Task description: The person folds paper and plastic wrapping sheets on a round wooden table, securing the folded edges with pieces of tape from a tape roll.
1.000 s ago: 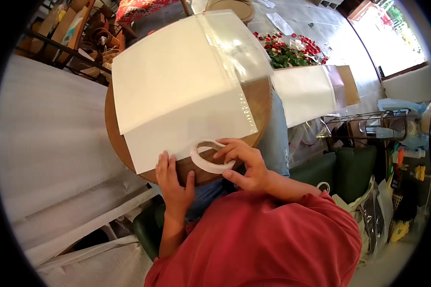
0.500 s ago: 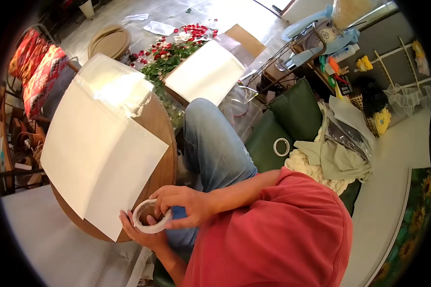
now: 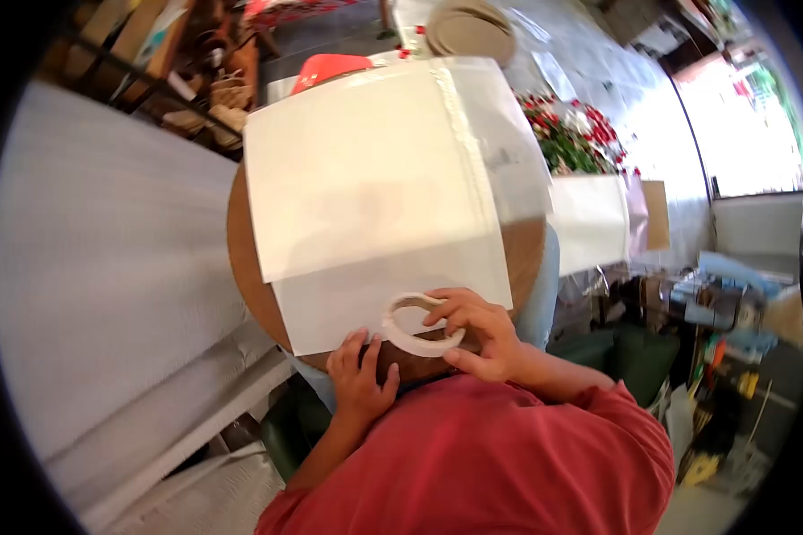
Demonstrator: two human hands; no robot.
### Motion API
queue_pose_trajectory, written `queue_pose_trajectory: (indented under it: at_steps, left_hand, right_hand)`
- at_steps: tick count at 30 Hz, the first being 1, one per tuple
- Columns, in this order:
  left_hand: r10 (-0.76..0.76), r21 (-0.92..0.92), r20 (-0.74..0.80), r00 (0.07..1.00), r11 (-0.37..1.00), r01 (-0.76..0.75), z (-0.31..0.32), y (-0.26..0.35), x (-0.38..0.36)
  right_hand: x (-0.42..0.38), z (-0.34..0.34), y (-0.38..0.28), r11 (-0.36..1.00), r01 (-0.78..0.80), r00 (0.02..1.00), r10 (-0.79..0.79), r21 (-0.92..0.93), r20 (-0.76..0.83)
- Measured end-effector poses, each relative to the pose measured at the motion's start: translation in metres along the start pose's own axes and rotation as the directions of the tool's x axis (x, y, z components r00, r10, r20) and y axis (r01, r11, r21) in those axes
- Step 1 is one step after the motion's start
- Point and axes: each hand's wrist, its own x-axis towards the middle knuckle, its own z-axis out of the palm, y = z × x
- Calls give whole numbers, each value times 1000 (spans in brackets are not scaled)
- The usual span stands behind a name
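A roll of whitish tape (image 3: 401,337) is held by its right side in my right hand (image 3: 484,334), with the thumb below and the fingers over the rim. My left hand (image 3: 362,376) rests with its fingers apart at the near edge of the white sheets, left of the roll, and holds nothing. Large white sheets (image 3: 366,178) overlap on a round wooden table (image 3: 528,254). Clear plastic film (image 3: 509,147) lies along their right side.
Red and white flowers with green leaves (image 3: 567,143) lie on the floor beyond the table, near a white-topped box (image 3: 589,223). A round stool (image 3: 470,31) stands at the back. Shelves with baskets (image 3: 232,89) are at upper left, a dark green seat (image 3: 629,357) at right.
The view has turned toward the table. My left hand has let go of the tape roll and lies at the sheets' near edge. My right hand still holds the roll.
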Motion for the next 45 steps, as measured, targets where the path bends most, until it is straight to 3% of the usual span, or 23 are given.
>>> queue_pose_trajectory:
  at_steps: [2, 7, 9, 11, 13, 14, 18, 20, 21, 23, 25, 27, 29, 31, 32, 33, 34, 35, 36, 37, 39, 43, 45]
  left_hand:
    - [11, -29, -37, 999, 1000, -12, 6, 0, -3]
    - [40, -28, -96, 995, 999, -43, 9, -7, -6]
    - [-51, -358, -152, 987, 934, -6, 3, -9, -10]
    - [-25, -440, -214, 977, 895, -73, -5, -6, -8]
    - [-182, -842, -121, 976, 540, -3, -7, 0, -12]
    - [-181, -916, -71, 981, 401, 7, -12, 6, -12]
    - [-125, -928, -99, 987, 370, -46, -16, 20, -19]
    - [-3, -844, -199, 980, 508, -170, -14, 19, -22]
    - [6, -842, -202, 979, 509, -177, -18, 21, -24]
    - [125, -763, -207, 970, 599, -241, -30, 25, -30]
    - [176, -802, -187, 967, 541, -253, -30, 25, -38]
    - [145, -863, -103, 984, 479, -161, -29, 28, -47]
    - [141, -853, -123, 982, 492, -177, -27, 31, -51]
    - [134, -842, -143, 981, 504, -192, -24, 37, -55]
    - [28, -838, -180, 983, 519, -168, -20, 41, -57]
    - [-78, -835, -218, 973, 531, -144, -17, 46, -60]
    - [-76, -833, -223, 972, 533, -149, -13, 47, -63]
    - [-173, -887, -211, 962, 447, -114, -7, 48, -65]
    - [-265, -932, -189, 946, 352, -87, -4, 50, -65]
    - [-264, -930, -194, 945, 355, -92, -2, 53, -65]
    - [-299, -937, -152, 942, 348, -40, 0, 58, -67]
    - [-331, -946, -83, 940, 322, 30, -3, 62, -64]
    - [-310, -983, 7, 951, 174, 64, -8, 61, -57]
  right_hand:
    - [-8, 1, 2, 998, -44, 998, 46, 48, -44]
    - [-28, 14, 29, 992, 18, 1000, -15, 126, -26]
    - [-35, 22, 37, 984, 103, 994, -96, 145, -54]
    - [-45, 30, 39, 980, 146, 989, -140, 135, -55]
    - [-55, 39, 33, 976, 152, 986, -140, 158, -85]
    - [-58, 41, 31, 974, 169, 984, -159, 150, -76]
    - [-75, 42, 24, 972, 234, 972, -235, -23, -22]
    - [-82, 43, 20, 957, 273, 962, -274, -104, -1]
    - [-87, 44, 20, 954, 278, 960, -280, -107, -5]
    - [-98, 51, 16, 976, 124, 991, -132, 177, 34]
    - [-114, 61, 10, 975, 52, 999, -53, 215, -5]
    - [-125, 66, 13, 793, -315, 939, 342, 521, 47]
    - [-128, 71, 17, 782, -307, 939, 341, 542, 40]
    - [-127, 73, 13, 739, -411, 886, 461, 534, 44]
    - [-125, 82, -1, 752, -410, 845, 526, 516, -95]
    - [-122, 90, -7, 754, -408, 847, 523, 515, -95]
    - [-118, 97, -12, 987, -158, 902, 131, -32, -412]
    - [-123, 99, -9, 949, 2, 910, -132, -314, -394]
    - [-127, 101, -6, 805, 128, 854, -386, -579, -348]
    - [-127, 101, -14, 804, 134, 852, -392, -579, -346]
    - [-125, 104, -35, 661, 216, 954, -300, -719, 11]
    - [-118, 101, -18, 656, 210, 951, -311, -725, -5]
    - [-113, 94, -22, 675, 211, 949, -315, -707, -18]
